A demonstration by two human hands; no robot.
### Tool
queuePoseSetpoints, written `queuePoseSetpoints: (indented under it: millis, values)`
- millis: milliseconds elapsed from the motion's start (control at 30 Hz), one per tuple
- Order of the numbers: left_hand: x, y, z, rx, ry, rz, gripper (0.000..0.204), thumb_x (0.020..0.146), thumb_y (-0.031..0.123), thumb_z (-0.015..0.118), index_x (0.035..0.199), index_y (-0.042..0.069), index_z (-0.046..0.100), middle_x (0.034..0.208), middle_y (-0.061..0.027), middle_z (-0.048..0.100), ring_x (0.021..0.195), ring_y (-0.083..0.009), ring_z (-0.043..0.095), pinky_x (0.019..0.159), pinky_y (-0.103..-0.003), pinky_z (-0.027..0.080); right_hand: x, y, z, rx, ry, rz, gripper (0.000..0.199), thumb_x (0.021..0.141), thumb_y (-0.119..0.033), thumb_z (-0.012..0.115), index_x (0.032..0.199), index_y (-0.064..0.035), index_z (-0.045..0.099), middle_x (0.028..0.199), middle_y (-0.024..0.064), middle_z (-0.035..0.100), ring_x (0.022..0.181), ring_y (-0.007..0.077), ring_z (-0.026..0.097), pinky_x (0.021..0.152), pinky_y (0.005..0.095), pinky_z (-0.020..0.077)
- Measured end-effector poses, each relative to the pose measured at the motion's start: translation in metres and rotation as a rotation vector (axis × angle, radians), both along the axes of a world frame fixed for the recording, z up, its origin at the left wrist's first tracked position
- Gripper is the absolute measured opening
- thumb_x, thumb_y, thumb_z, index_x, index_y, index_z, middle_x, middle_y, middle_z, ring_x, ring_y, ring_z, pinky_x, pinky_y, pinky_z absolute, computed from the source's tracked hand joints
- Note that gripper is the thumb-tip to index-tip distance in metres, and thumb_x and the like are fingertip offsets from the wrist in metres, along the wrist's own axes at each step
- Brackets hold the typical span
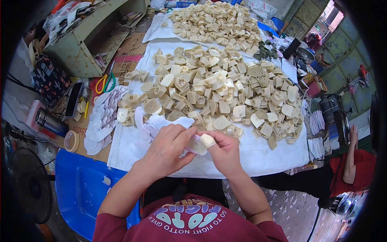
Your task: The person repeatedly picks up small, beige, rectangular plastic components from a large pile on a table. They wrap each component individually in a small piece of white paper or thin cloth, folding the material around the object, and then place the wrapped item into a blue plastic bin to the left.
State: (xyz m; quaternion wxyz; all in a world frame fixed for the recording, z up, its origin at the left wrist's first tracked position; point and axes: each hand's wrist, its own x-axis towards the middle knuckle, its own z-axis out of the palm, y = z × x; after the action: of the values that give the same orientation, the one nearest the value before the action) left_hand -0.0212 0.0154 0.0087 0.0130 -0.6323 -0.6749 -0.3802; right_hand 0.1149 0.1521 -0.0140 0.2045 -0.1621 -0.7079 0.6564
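Both my hands meet at the near edge of a white cloth [258,157]. My left hand [167,149] and my right hand [223,151] together pinch a small flat white piece with a pinkish edge [195,146]. The thumb of my right hand has a wrap of pale tape [207,140]. Just beyond my fingers lies a big heap of beige moulded heel-shaped blocks [217,88]. A loose pile of white flat pieces [155,123] lies right by my left hand.
A second heap of beige blocks [213,22] sits farther back. Stacks of white flat pieces [100,119], scissors [105,82], a phone [73,99], a tape roll [71,141] and a metal flask [50,122] lie at left. A blue stool [82,189] stands lower left. Another person in red [354,165] sits at right.
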Motion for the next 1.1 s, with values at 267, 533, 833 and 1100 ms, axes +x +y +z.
queuePoseSetpoints:
  millis: [267, 533, 833, 1100]
  values:
    - [0.011, 0.003, 0.006, 0.140, 0.024, 0.112, 0.048, 0.060, 0.015, 0.079, 0.102, 0.002, 0.058, 0.079, -0.0089, 0.055, 0.071, -0.0273, 0.056, 0.063, -0.037, 0.043, 0.003, 0.000, 0.009, 0.023, 0.133, 0.029, 0.025, 0.096, -0.011, 0.052, 0.114, 0.0011, 0.064, 0.101, 0.0047, 0.068, 0.091, 0.0105, 0.061, 0.081, 0.0249, 0.0480]
    - [0.026, 0.015, -0.009, 0.234, -0.125, 0.278, 0.037, 0.060, 0.017, 0.079, 0.087, 0.004, 0.058, 0.071, -0.0077, 0.057, 0.059, -0.0256, 0.057, 0.054, -0.036, 0.044, -0.003, 0.003, 0.004, -0.236, 0.125, 0.048, 0.029, 0.099, -0.020, 0.047, 0.109, 0.0005, 0.064, 0.096, 0.0037, 0.066, 0.089, 0.0104, 0.060, 0.081, 0.0251, 0.0470]
    - [0.027, 0.023, -0.015, 0.240, -0.257, 0.435, 0.042, 0.058, 0.023, 0.082, 0.083, 0.003, 0.056, 0.066, -0.0098, 0.058, 0.056, -0.0274, 0.060, 0.051, -0.036, 0.048, -0.014, -0.006, 0.010, -0.310, 0.119, 0.019, 0.030, 0.100, -0.020, 0.044, 0.118, -0.0022, 0.060, 0.098, 0.0044, 0.063, 0.089, 0.0102, 0.057, 0.080, 0.0244, 0.0457]
    - [0.023, 0.018, -0.017, 0.095, -0.343, 0.429, 0.040, 0.063, 0.021, 0.082, 0.086, 0.001, 0.055, 0.070, -0.0116, 0.060, 0.060, -0.0250, 0.062, 0.055, -0.035, 0.049, -0.016, -0.007, 0.012, 0.126, 0.075, 0.065, 0.034, 0.095, -0.009, 0.044, 0.128, -0.0016, 0.051, 0.114, 0.0120, 0.059, 0.103, 0.0181, 0.057, 0.088, 0.0306, 0.0447]
